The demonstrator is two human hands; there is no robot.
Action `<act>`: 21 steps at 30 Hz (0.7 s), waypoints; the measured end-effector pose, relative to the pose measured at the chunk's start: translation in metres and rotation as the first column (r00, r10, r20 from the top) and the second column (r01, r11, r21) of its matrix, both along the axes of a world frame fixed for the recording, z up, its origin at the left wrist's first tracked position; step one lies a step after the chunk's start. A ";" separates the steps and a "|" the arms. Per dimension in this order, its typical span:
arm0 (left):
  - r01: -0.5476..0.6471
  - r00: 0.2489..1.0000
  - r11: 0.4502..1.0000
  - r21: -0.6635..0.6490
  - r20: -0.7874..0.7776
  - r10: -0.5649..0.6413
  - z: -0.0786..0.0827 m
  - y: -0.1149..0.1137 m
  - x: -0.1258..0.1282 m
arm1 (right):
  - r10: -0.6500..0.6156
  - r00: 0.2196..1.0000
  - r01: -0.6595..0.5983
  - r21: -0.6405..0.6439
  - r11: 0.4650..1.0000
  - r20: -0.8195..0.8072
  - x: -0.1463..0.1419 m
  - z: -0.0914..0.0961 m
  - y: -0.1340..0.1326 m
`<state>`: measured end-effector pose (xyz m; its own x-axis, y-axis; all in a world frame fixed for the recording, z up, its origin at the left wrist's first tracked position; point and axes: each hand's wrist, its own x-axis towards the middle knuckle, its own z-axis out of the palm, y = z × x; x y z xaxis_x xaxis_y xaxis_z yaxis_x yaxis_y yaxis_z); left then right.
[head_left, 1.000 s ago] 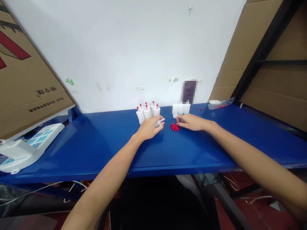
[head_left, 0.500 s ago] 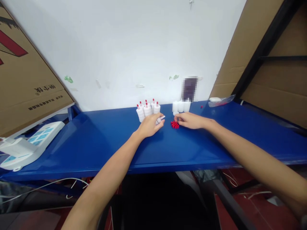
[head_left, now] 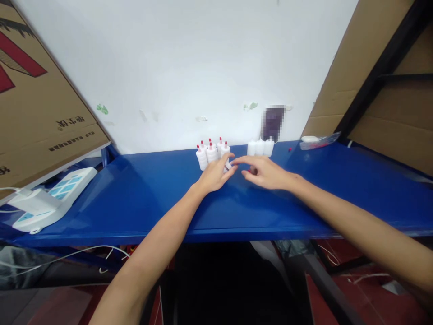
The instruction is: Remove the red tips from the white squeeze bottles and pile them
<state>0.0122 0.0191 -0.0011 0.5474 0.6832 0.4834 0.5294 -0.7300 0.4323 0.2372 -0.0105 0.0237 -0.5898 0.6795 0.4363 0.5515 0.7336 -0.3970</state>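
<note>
My left hand (head_left: pixel 214 174) is curled around a small white bottle (head_left: pixel 226 168) that lies on its side on the blue table (head_left: pixel 135 203). My right hand (head_left: pixel 264 172) reaches left, its fingertips pinched at the bottle's tip; what they pinch is too small to make out. A bit of the pile of red caps (head_left: pixel 250 171) shows under the right hand. Just behind the left hand stand several white bottles with red caps (head_left: pixel 211 151). Three uncapped white bottles (head_left: pixel 260 147) stand behind the right hand.
A white electronic scale (head_left: pixel 47 201) sits at the table's left end under a leaning cardboard box (head_left: pixel 37 99). A clear plastic bag (head_left: pixel 316 141) and one stray red cap (head_left: pixel 290 149) lie at the back right. Cardboard and a black shelf frame (head_left: pixel 379 67) stand right.
My right hand has left the red cap pile and moved left to meet the bottle tip in my left hand. The camera view shifted slightly.
</note>
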 end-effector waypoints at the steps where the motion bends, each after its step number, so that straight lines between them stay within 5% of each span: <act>1: 0.003 1.000 1.000 -0.002 0.005 -0.003 -0.001 0.000 -0.001 | 0.013 1.000 -0.014 0.020 1.000 0.016 -0.003 -0.002 -0.001; 10: 0.015 0.999 1.000 -0.017 0.029 -0.014 0.001 -0.001 0.001 | -0.005 0.999 0.003 0.079 0.997 0.032 -0.003 -0.005 0.004; 13: -0.035 0.997 0.999 -0.029 0.062 0.036 0.000 0.001 0.001 | -0.191 0.980 0.197 0.119 0.973 -0.062 0.004 0.001 0.011; 16: -0.071 0.996 0.997 -0.016 0.059 0.072 -0.002 0.005 -0.001 | -0.436 0.891 0.448 0.089 0.889 -0.130 0.019 0.002 0.022; 21: -0.058 0.998 0.998 -0.029 0.034 0.059 -0.002 0.006 -0.002 | -0.517 0.856 0.517 0.020 0.856 0.019 0.039 -0.006 0.036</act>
<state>0.0102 0.0256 -0.0031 0.4893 0.7272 0.4814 0.5550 -0.6855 0.4712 0.2762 0.0259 0.0178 -0.1650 0.8833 0.4387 0.8619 0.3454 -0.3713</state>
